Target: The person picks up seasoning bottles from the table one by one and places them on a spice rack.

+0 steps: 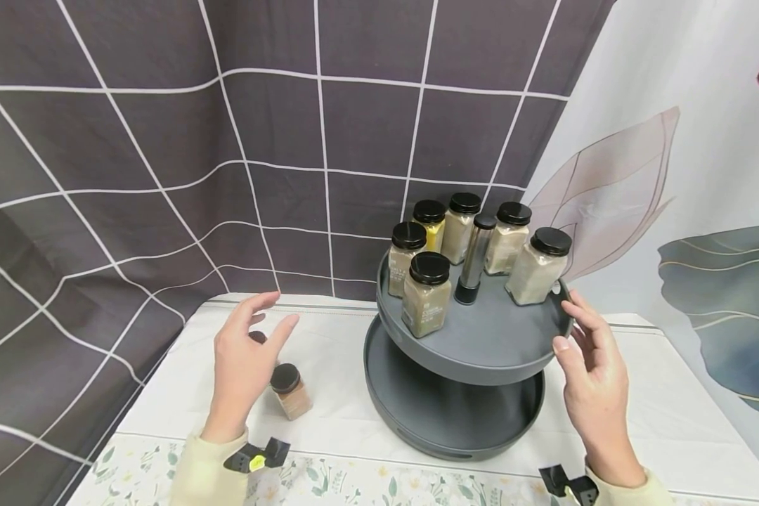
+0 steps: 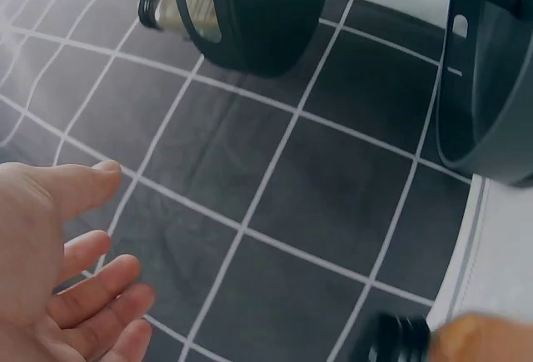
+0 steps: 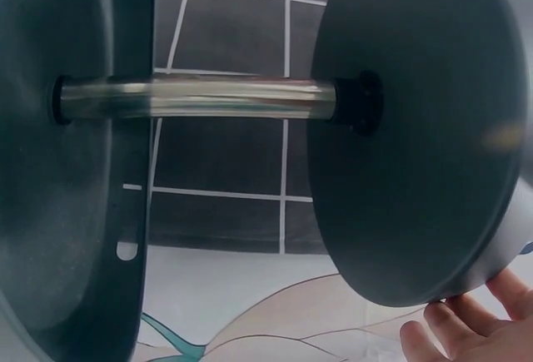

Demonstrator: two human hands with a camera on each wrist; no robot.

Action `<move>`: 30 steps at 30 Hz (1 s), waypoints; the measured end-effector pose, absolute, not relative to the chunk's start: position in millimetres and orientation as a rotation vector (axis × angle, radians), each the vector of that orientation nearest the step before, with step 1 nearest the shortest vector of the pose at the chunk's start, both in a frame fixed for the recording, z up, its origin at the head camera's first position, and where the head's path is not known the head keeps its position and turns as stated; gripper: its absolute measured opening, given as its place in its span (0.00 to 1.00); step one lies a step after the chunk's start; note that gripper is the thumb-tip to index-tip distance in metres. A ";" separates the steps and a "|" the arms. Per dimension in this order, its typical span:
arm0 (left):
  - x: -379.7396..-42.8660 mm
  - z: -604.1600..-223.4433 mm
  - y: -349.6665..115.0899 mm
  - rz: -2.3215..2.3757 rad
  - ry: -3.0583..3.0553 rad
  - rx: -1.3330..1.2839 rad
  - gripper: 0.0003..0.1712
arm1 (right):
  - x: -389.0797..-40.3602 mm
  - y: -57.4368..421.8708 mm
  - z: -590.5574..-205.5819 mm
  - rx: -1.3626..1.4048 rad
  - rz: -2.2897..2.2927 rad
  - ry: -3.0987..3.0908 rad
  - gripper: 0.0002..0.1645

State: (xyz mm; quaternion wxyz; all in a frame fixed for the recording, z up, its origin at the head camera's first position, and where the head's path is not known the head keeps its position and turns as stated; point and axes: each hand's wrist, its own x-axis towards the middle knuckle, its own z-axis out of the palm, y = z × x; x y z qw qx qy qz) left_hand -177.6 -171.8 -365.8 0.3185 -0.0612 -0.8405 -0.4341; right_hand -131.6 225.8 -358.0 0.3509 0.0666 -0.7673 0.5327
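My left hand is spread, thumb and fingers apart with nothing between them. It partly covers a small black-lidded jar. A black-lidded jar of brown-orange powder stands just right of it on the table. My right hand touches the right rim of the two-tier grey turntable; in the right wrist view its fingertips meet the upper tier's outer edge. On that tier stand several black-lidded spice jars, one holding yellow powder, around the central post.
The lower tier shows a bare grey floor below the upper one. A white cloth with a floral border covers the table. Behind hang a dark grid-patterned curtain and a white leaf-print cloth.
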 end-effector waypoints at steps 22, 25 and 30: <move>-178.8 -401.8 -200.8 -1.162 -2.211 0.109 0.23 | -130.4 223.1 -359.1 0.193 1.348 -1.958 0.23; -178.4 -405.5 -201.8 -1.173 -2.227 0.136 0.24 | -130.5 222.5 -359.7 0.187 1.357 -1.951 0.22; -179.4 -409.6 -203.5 -1.193 -2.262 0.163 0.25 | -130.5 222.7 -360.9 0.183 1.355 -1.944 0.23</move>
